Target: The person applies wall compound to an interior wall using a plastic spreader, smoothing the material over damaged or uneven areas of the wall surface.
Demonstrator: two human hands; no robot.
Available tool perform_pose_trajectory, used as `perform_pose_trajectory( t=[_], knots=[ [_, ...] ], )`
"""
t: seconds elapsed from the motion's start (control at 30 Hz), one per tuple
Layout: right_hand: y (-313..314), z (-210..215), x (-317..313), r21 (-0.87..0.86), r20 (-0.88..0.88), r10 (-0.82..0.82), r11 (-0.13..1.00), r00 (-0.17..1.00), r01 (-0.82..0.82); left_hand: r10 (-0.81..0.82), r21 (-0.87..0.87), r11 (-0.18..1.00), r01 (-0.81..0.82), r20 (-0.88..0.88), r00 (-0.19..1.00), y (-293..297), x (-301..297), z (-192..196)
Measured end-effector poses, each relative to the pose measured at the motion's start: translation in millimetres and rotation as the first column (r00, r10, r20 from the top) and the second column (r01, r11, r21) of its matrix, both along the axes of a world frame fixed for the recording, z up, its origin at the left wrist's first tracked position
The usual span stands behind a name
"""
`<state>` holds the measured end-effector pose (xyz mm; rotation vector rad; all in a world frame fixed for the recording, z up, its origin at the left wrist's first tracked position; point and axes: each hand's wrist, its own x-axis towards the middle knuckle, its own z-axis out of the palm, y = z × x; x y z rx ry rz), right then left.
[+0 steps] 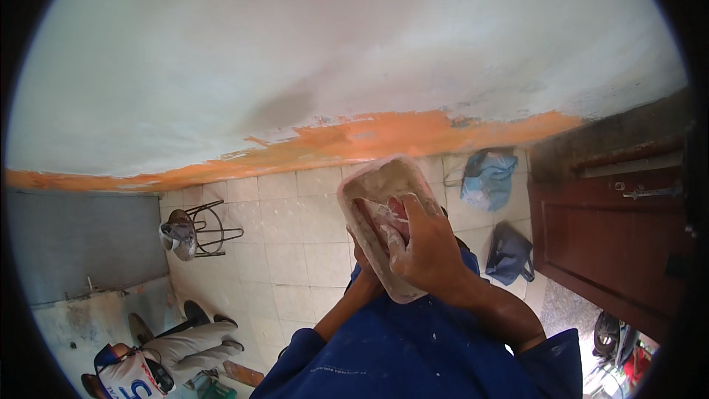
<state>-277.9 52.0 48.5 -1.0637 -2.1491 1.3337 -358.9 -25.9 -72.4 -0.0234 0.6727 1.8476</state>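
A long, shallow mud pan (384, 175), smeared with pale putty, is held up in front of my body, above the tiled floor. My left hand (362, 257) grips its left side from outside and below; most of those fingers are hidden by the pan. Inside the pan, my right hand (422, 245) is closed round the red handle of what looks like a putty knife (397, 209), its blade coated with whitish putty. White smears cover the right thumb and fingers. Ahead stands a wall (354, 44), pale above, with a ragged orange strip (391, 133) along its bottom.
At left stands a metal-legged stool (214, 229) with items on its seat. A person (136, 373) is at the lower left. Right of me lie a light-blue plastic bag (487, 181) and a dark bag (509, 255), beside a dark red door (605, 229). A wheel (607, 332) shows beyond it.
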Motion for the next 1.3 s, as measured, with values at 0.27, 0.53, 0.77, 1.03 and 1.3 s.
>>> perform_pose_trajectory(
  t=[0.27,0.53,0.77,1.03,1.3],
  knots=[
    [5.4,-9.0,2.0,-0.135,-0.028,-0.118,0.984,0.993,0.113,-0.002,0.035,0.999,0.002,-0.008,1.0,1.1,3.0,13.1],
    [20.8,-16.5,21.8,-0.096,-0.023,-0.159,0.983,0.987,0.156,-0.072,0.02,0.997,0.071,0.109,0.991,-15.2,-0.8,-44.9],
    [27.0,-22.1,43.2,-0.658,-0.27,-0.427,0.736,0.863,0.159,-0.056,0.017,0.998,0.054,0.184,0.981,-0.2,-2.0,-15.6],
    [21.6,-31.2,74.7,-0.896,-0.411,-0.754,0.437,0.513,-0.076,-0.316,0.083,0.948,0.308,0.103,0.943,6.5,-12.1,-26.8],
    [6.1,-72.0,88.5,-0.845,-0.528,-0.829,0.492,0.183,-0.209,-0.628,0.469,0.778,0.418,0.548,0.553,8.3,-29.3,-24.0]
  ],
)
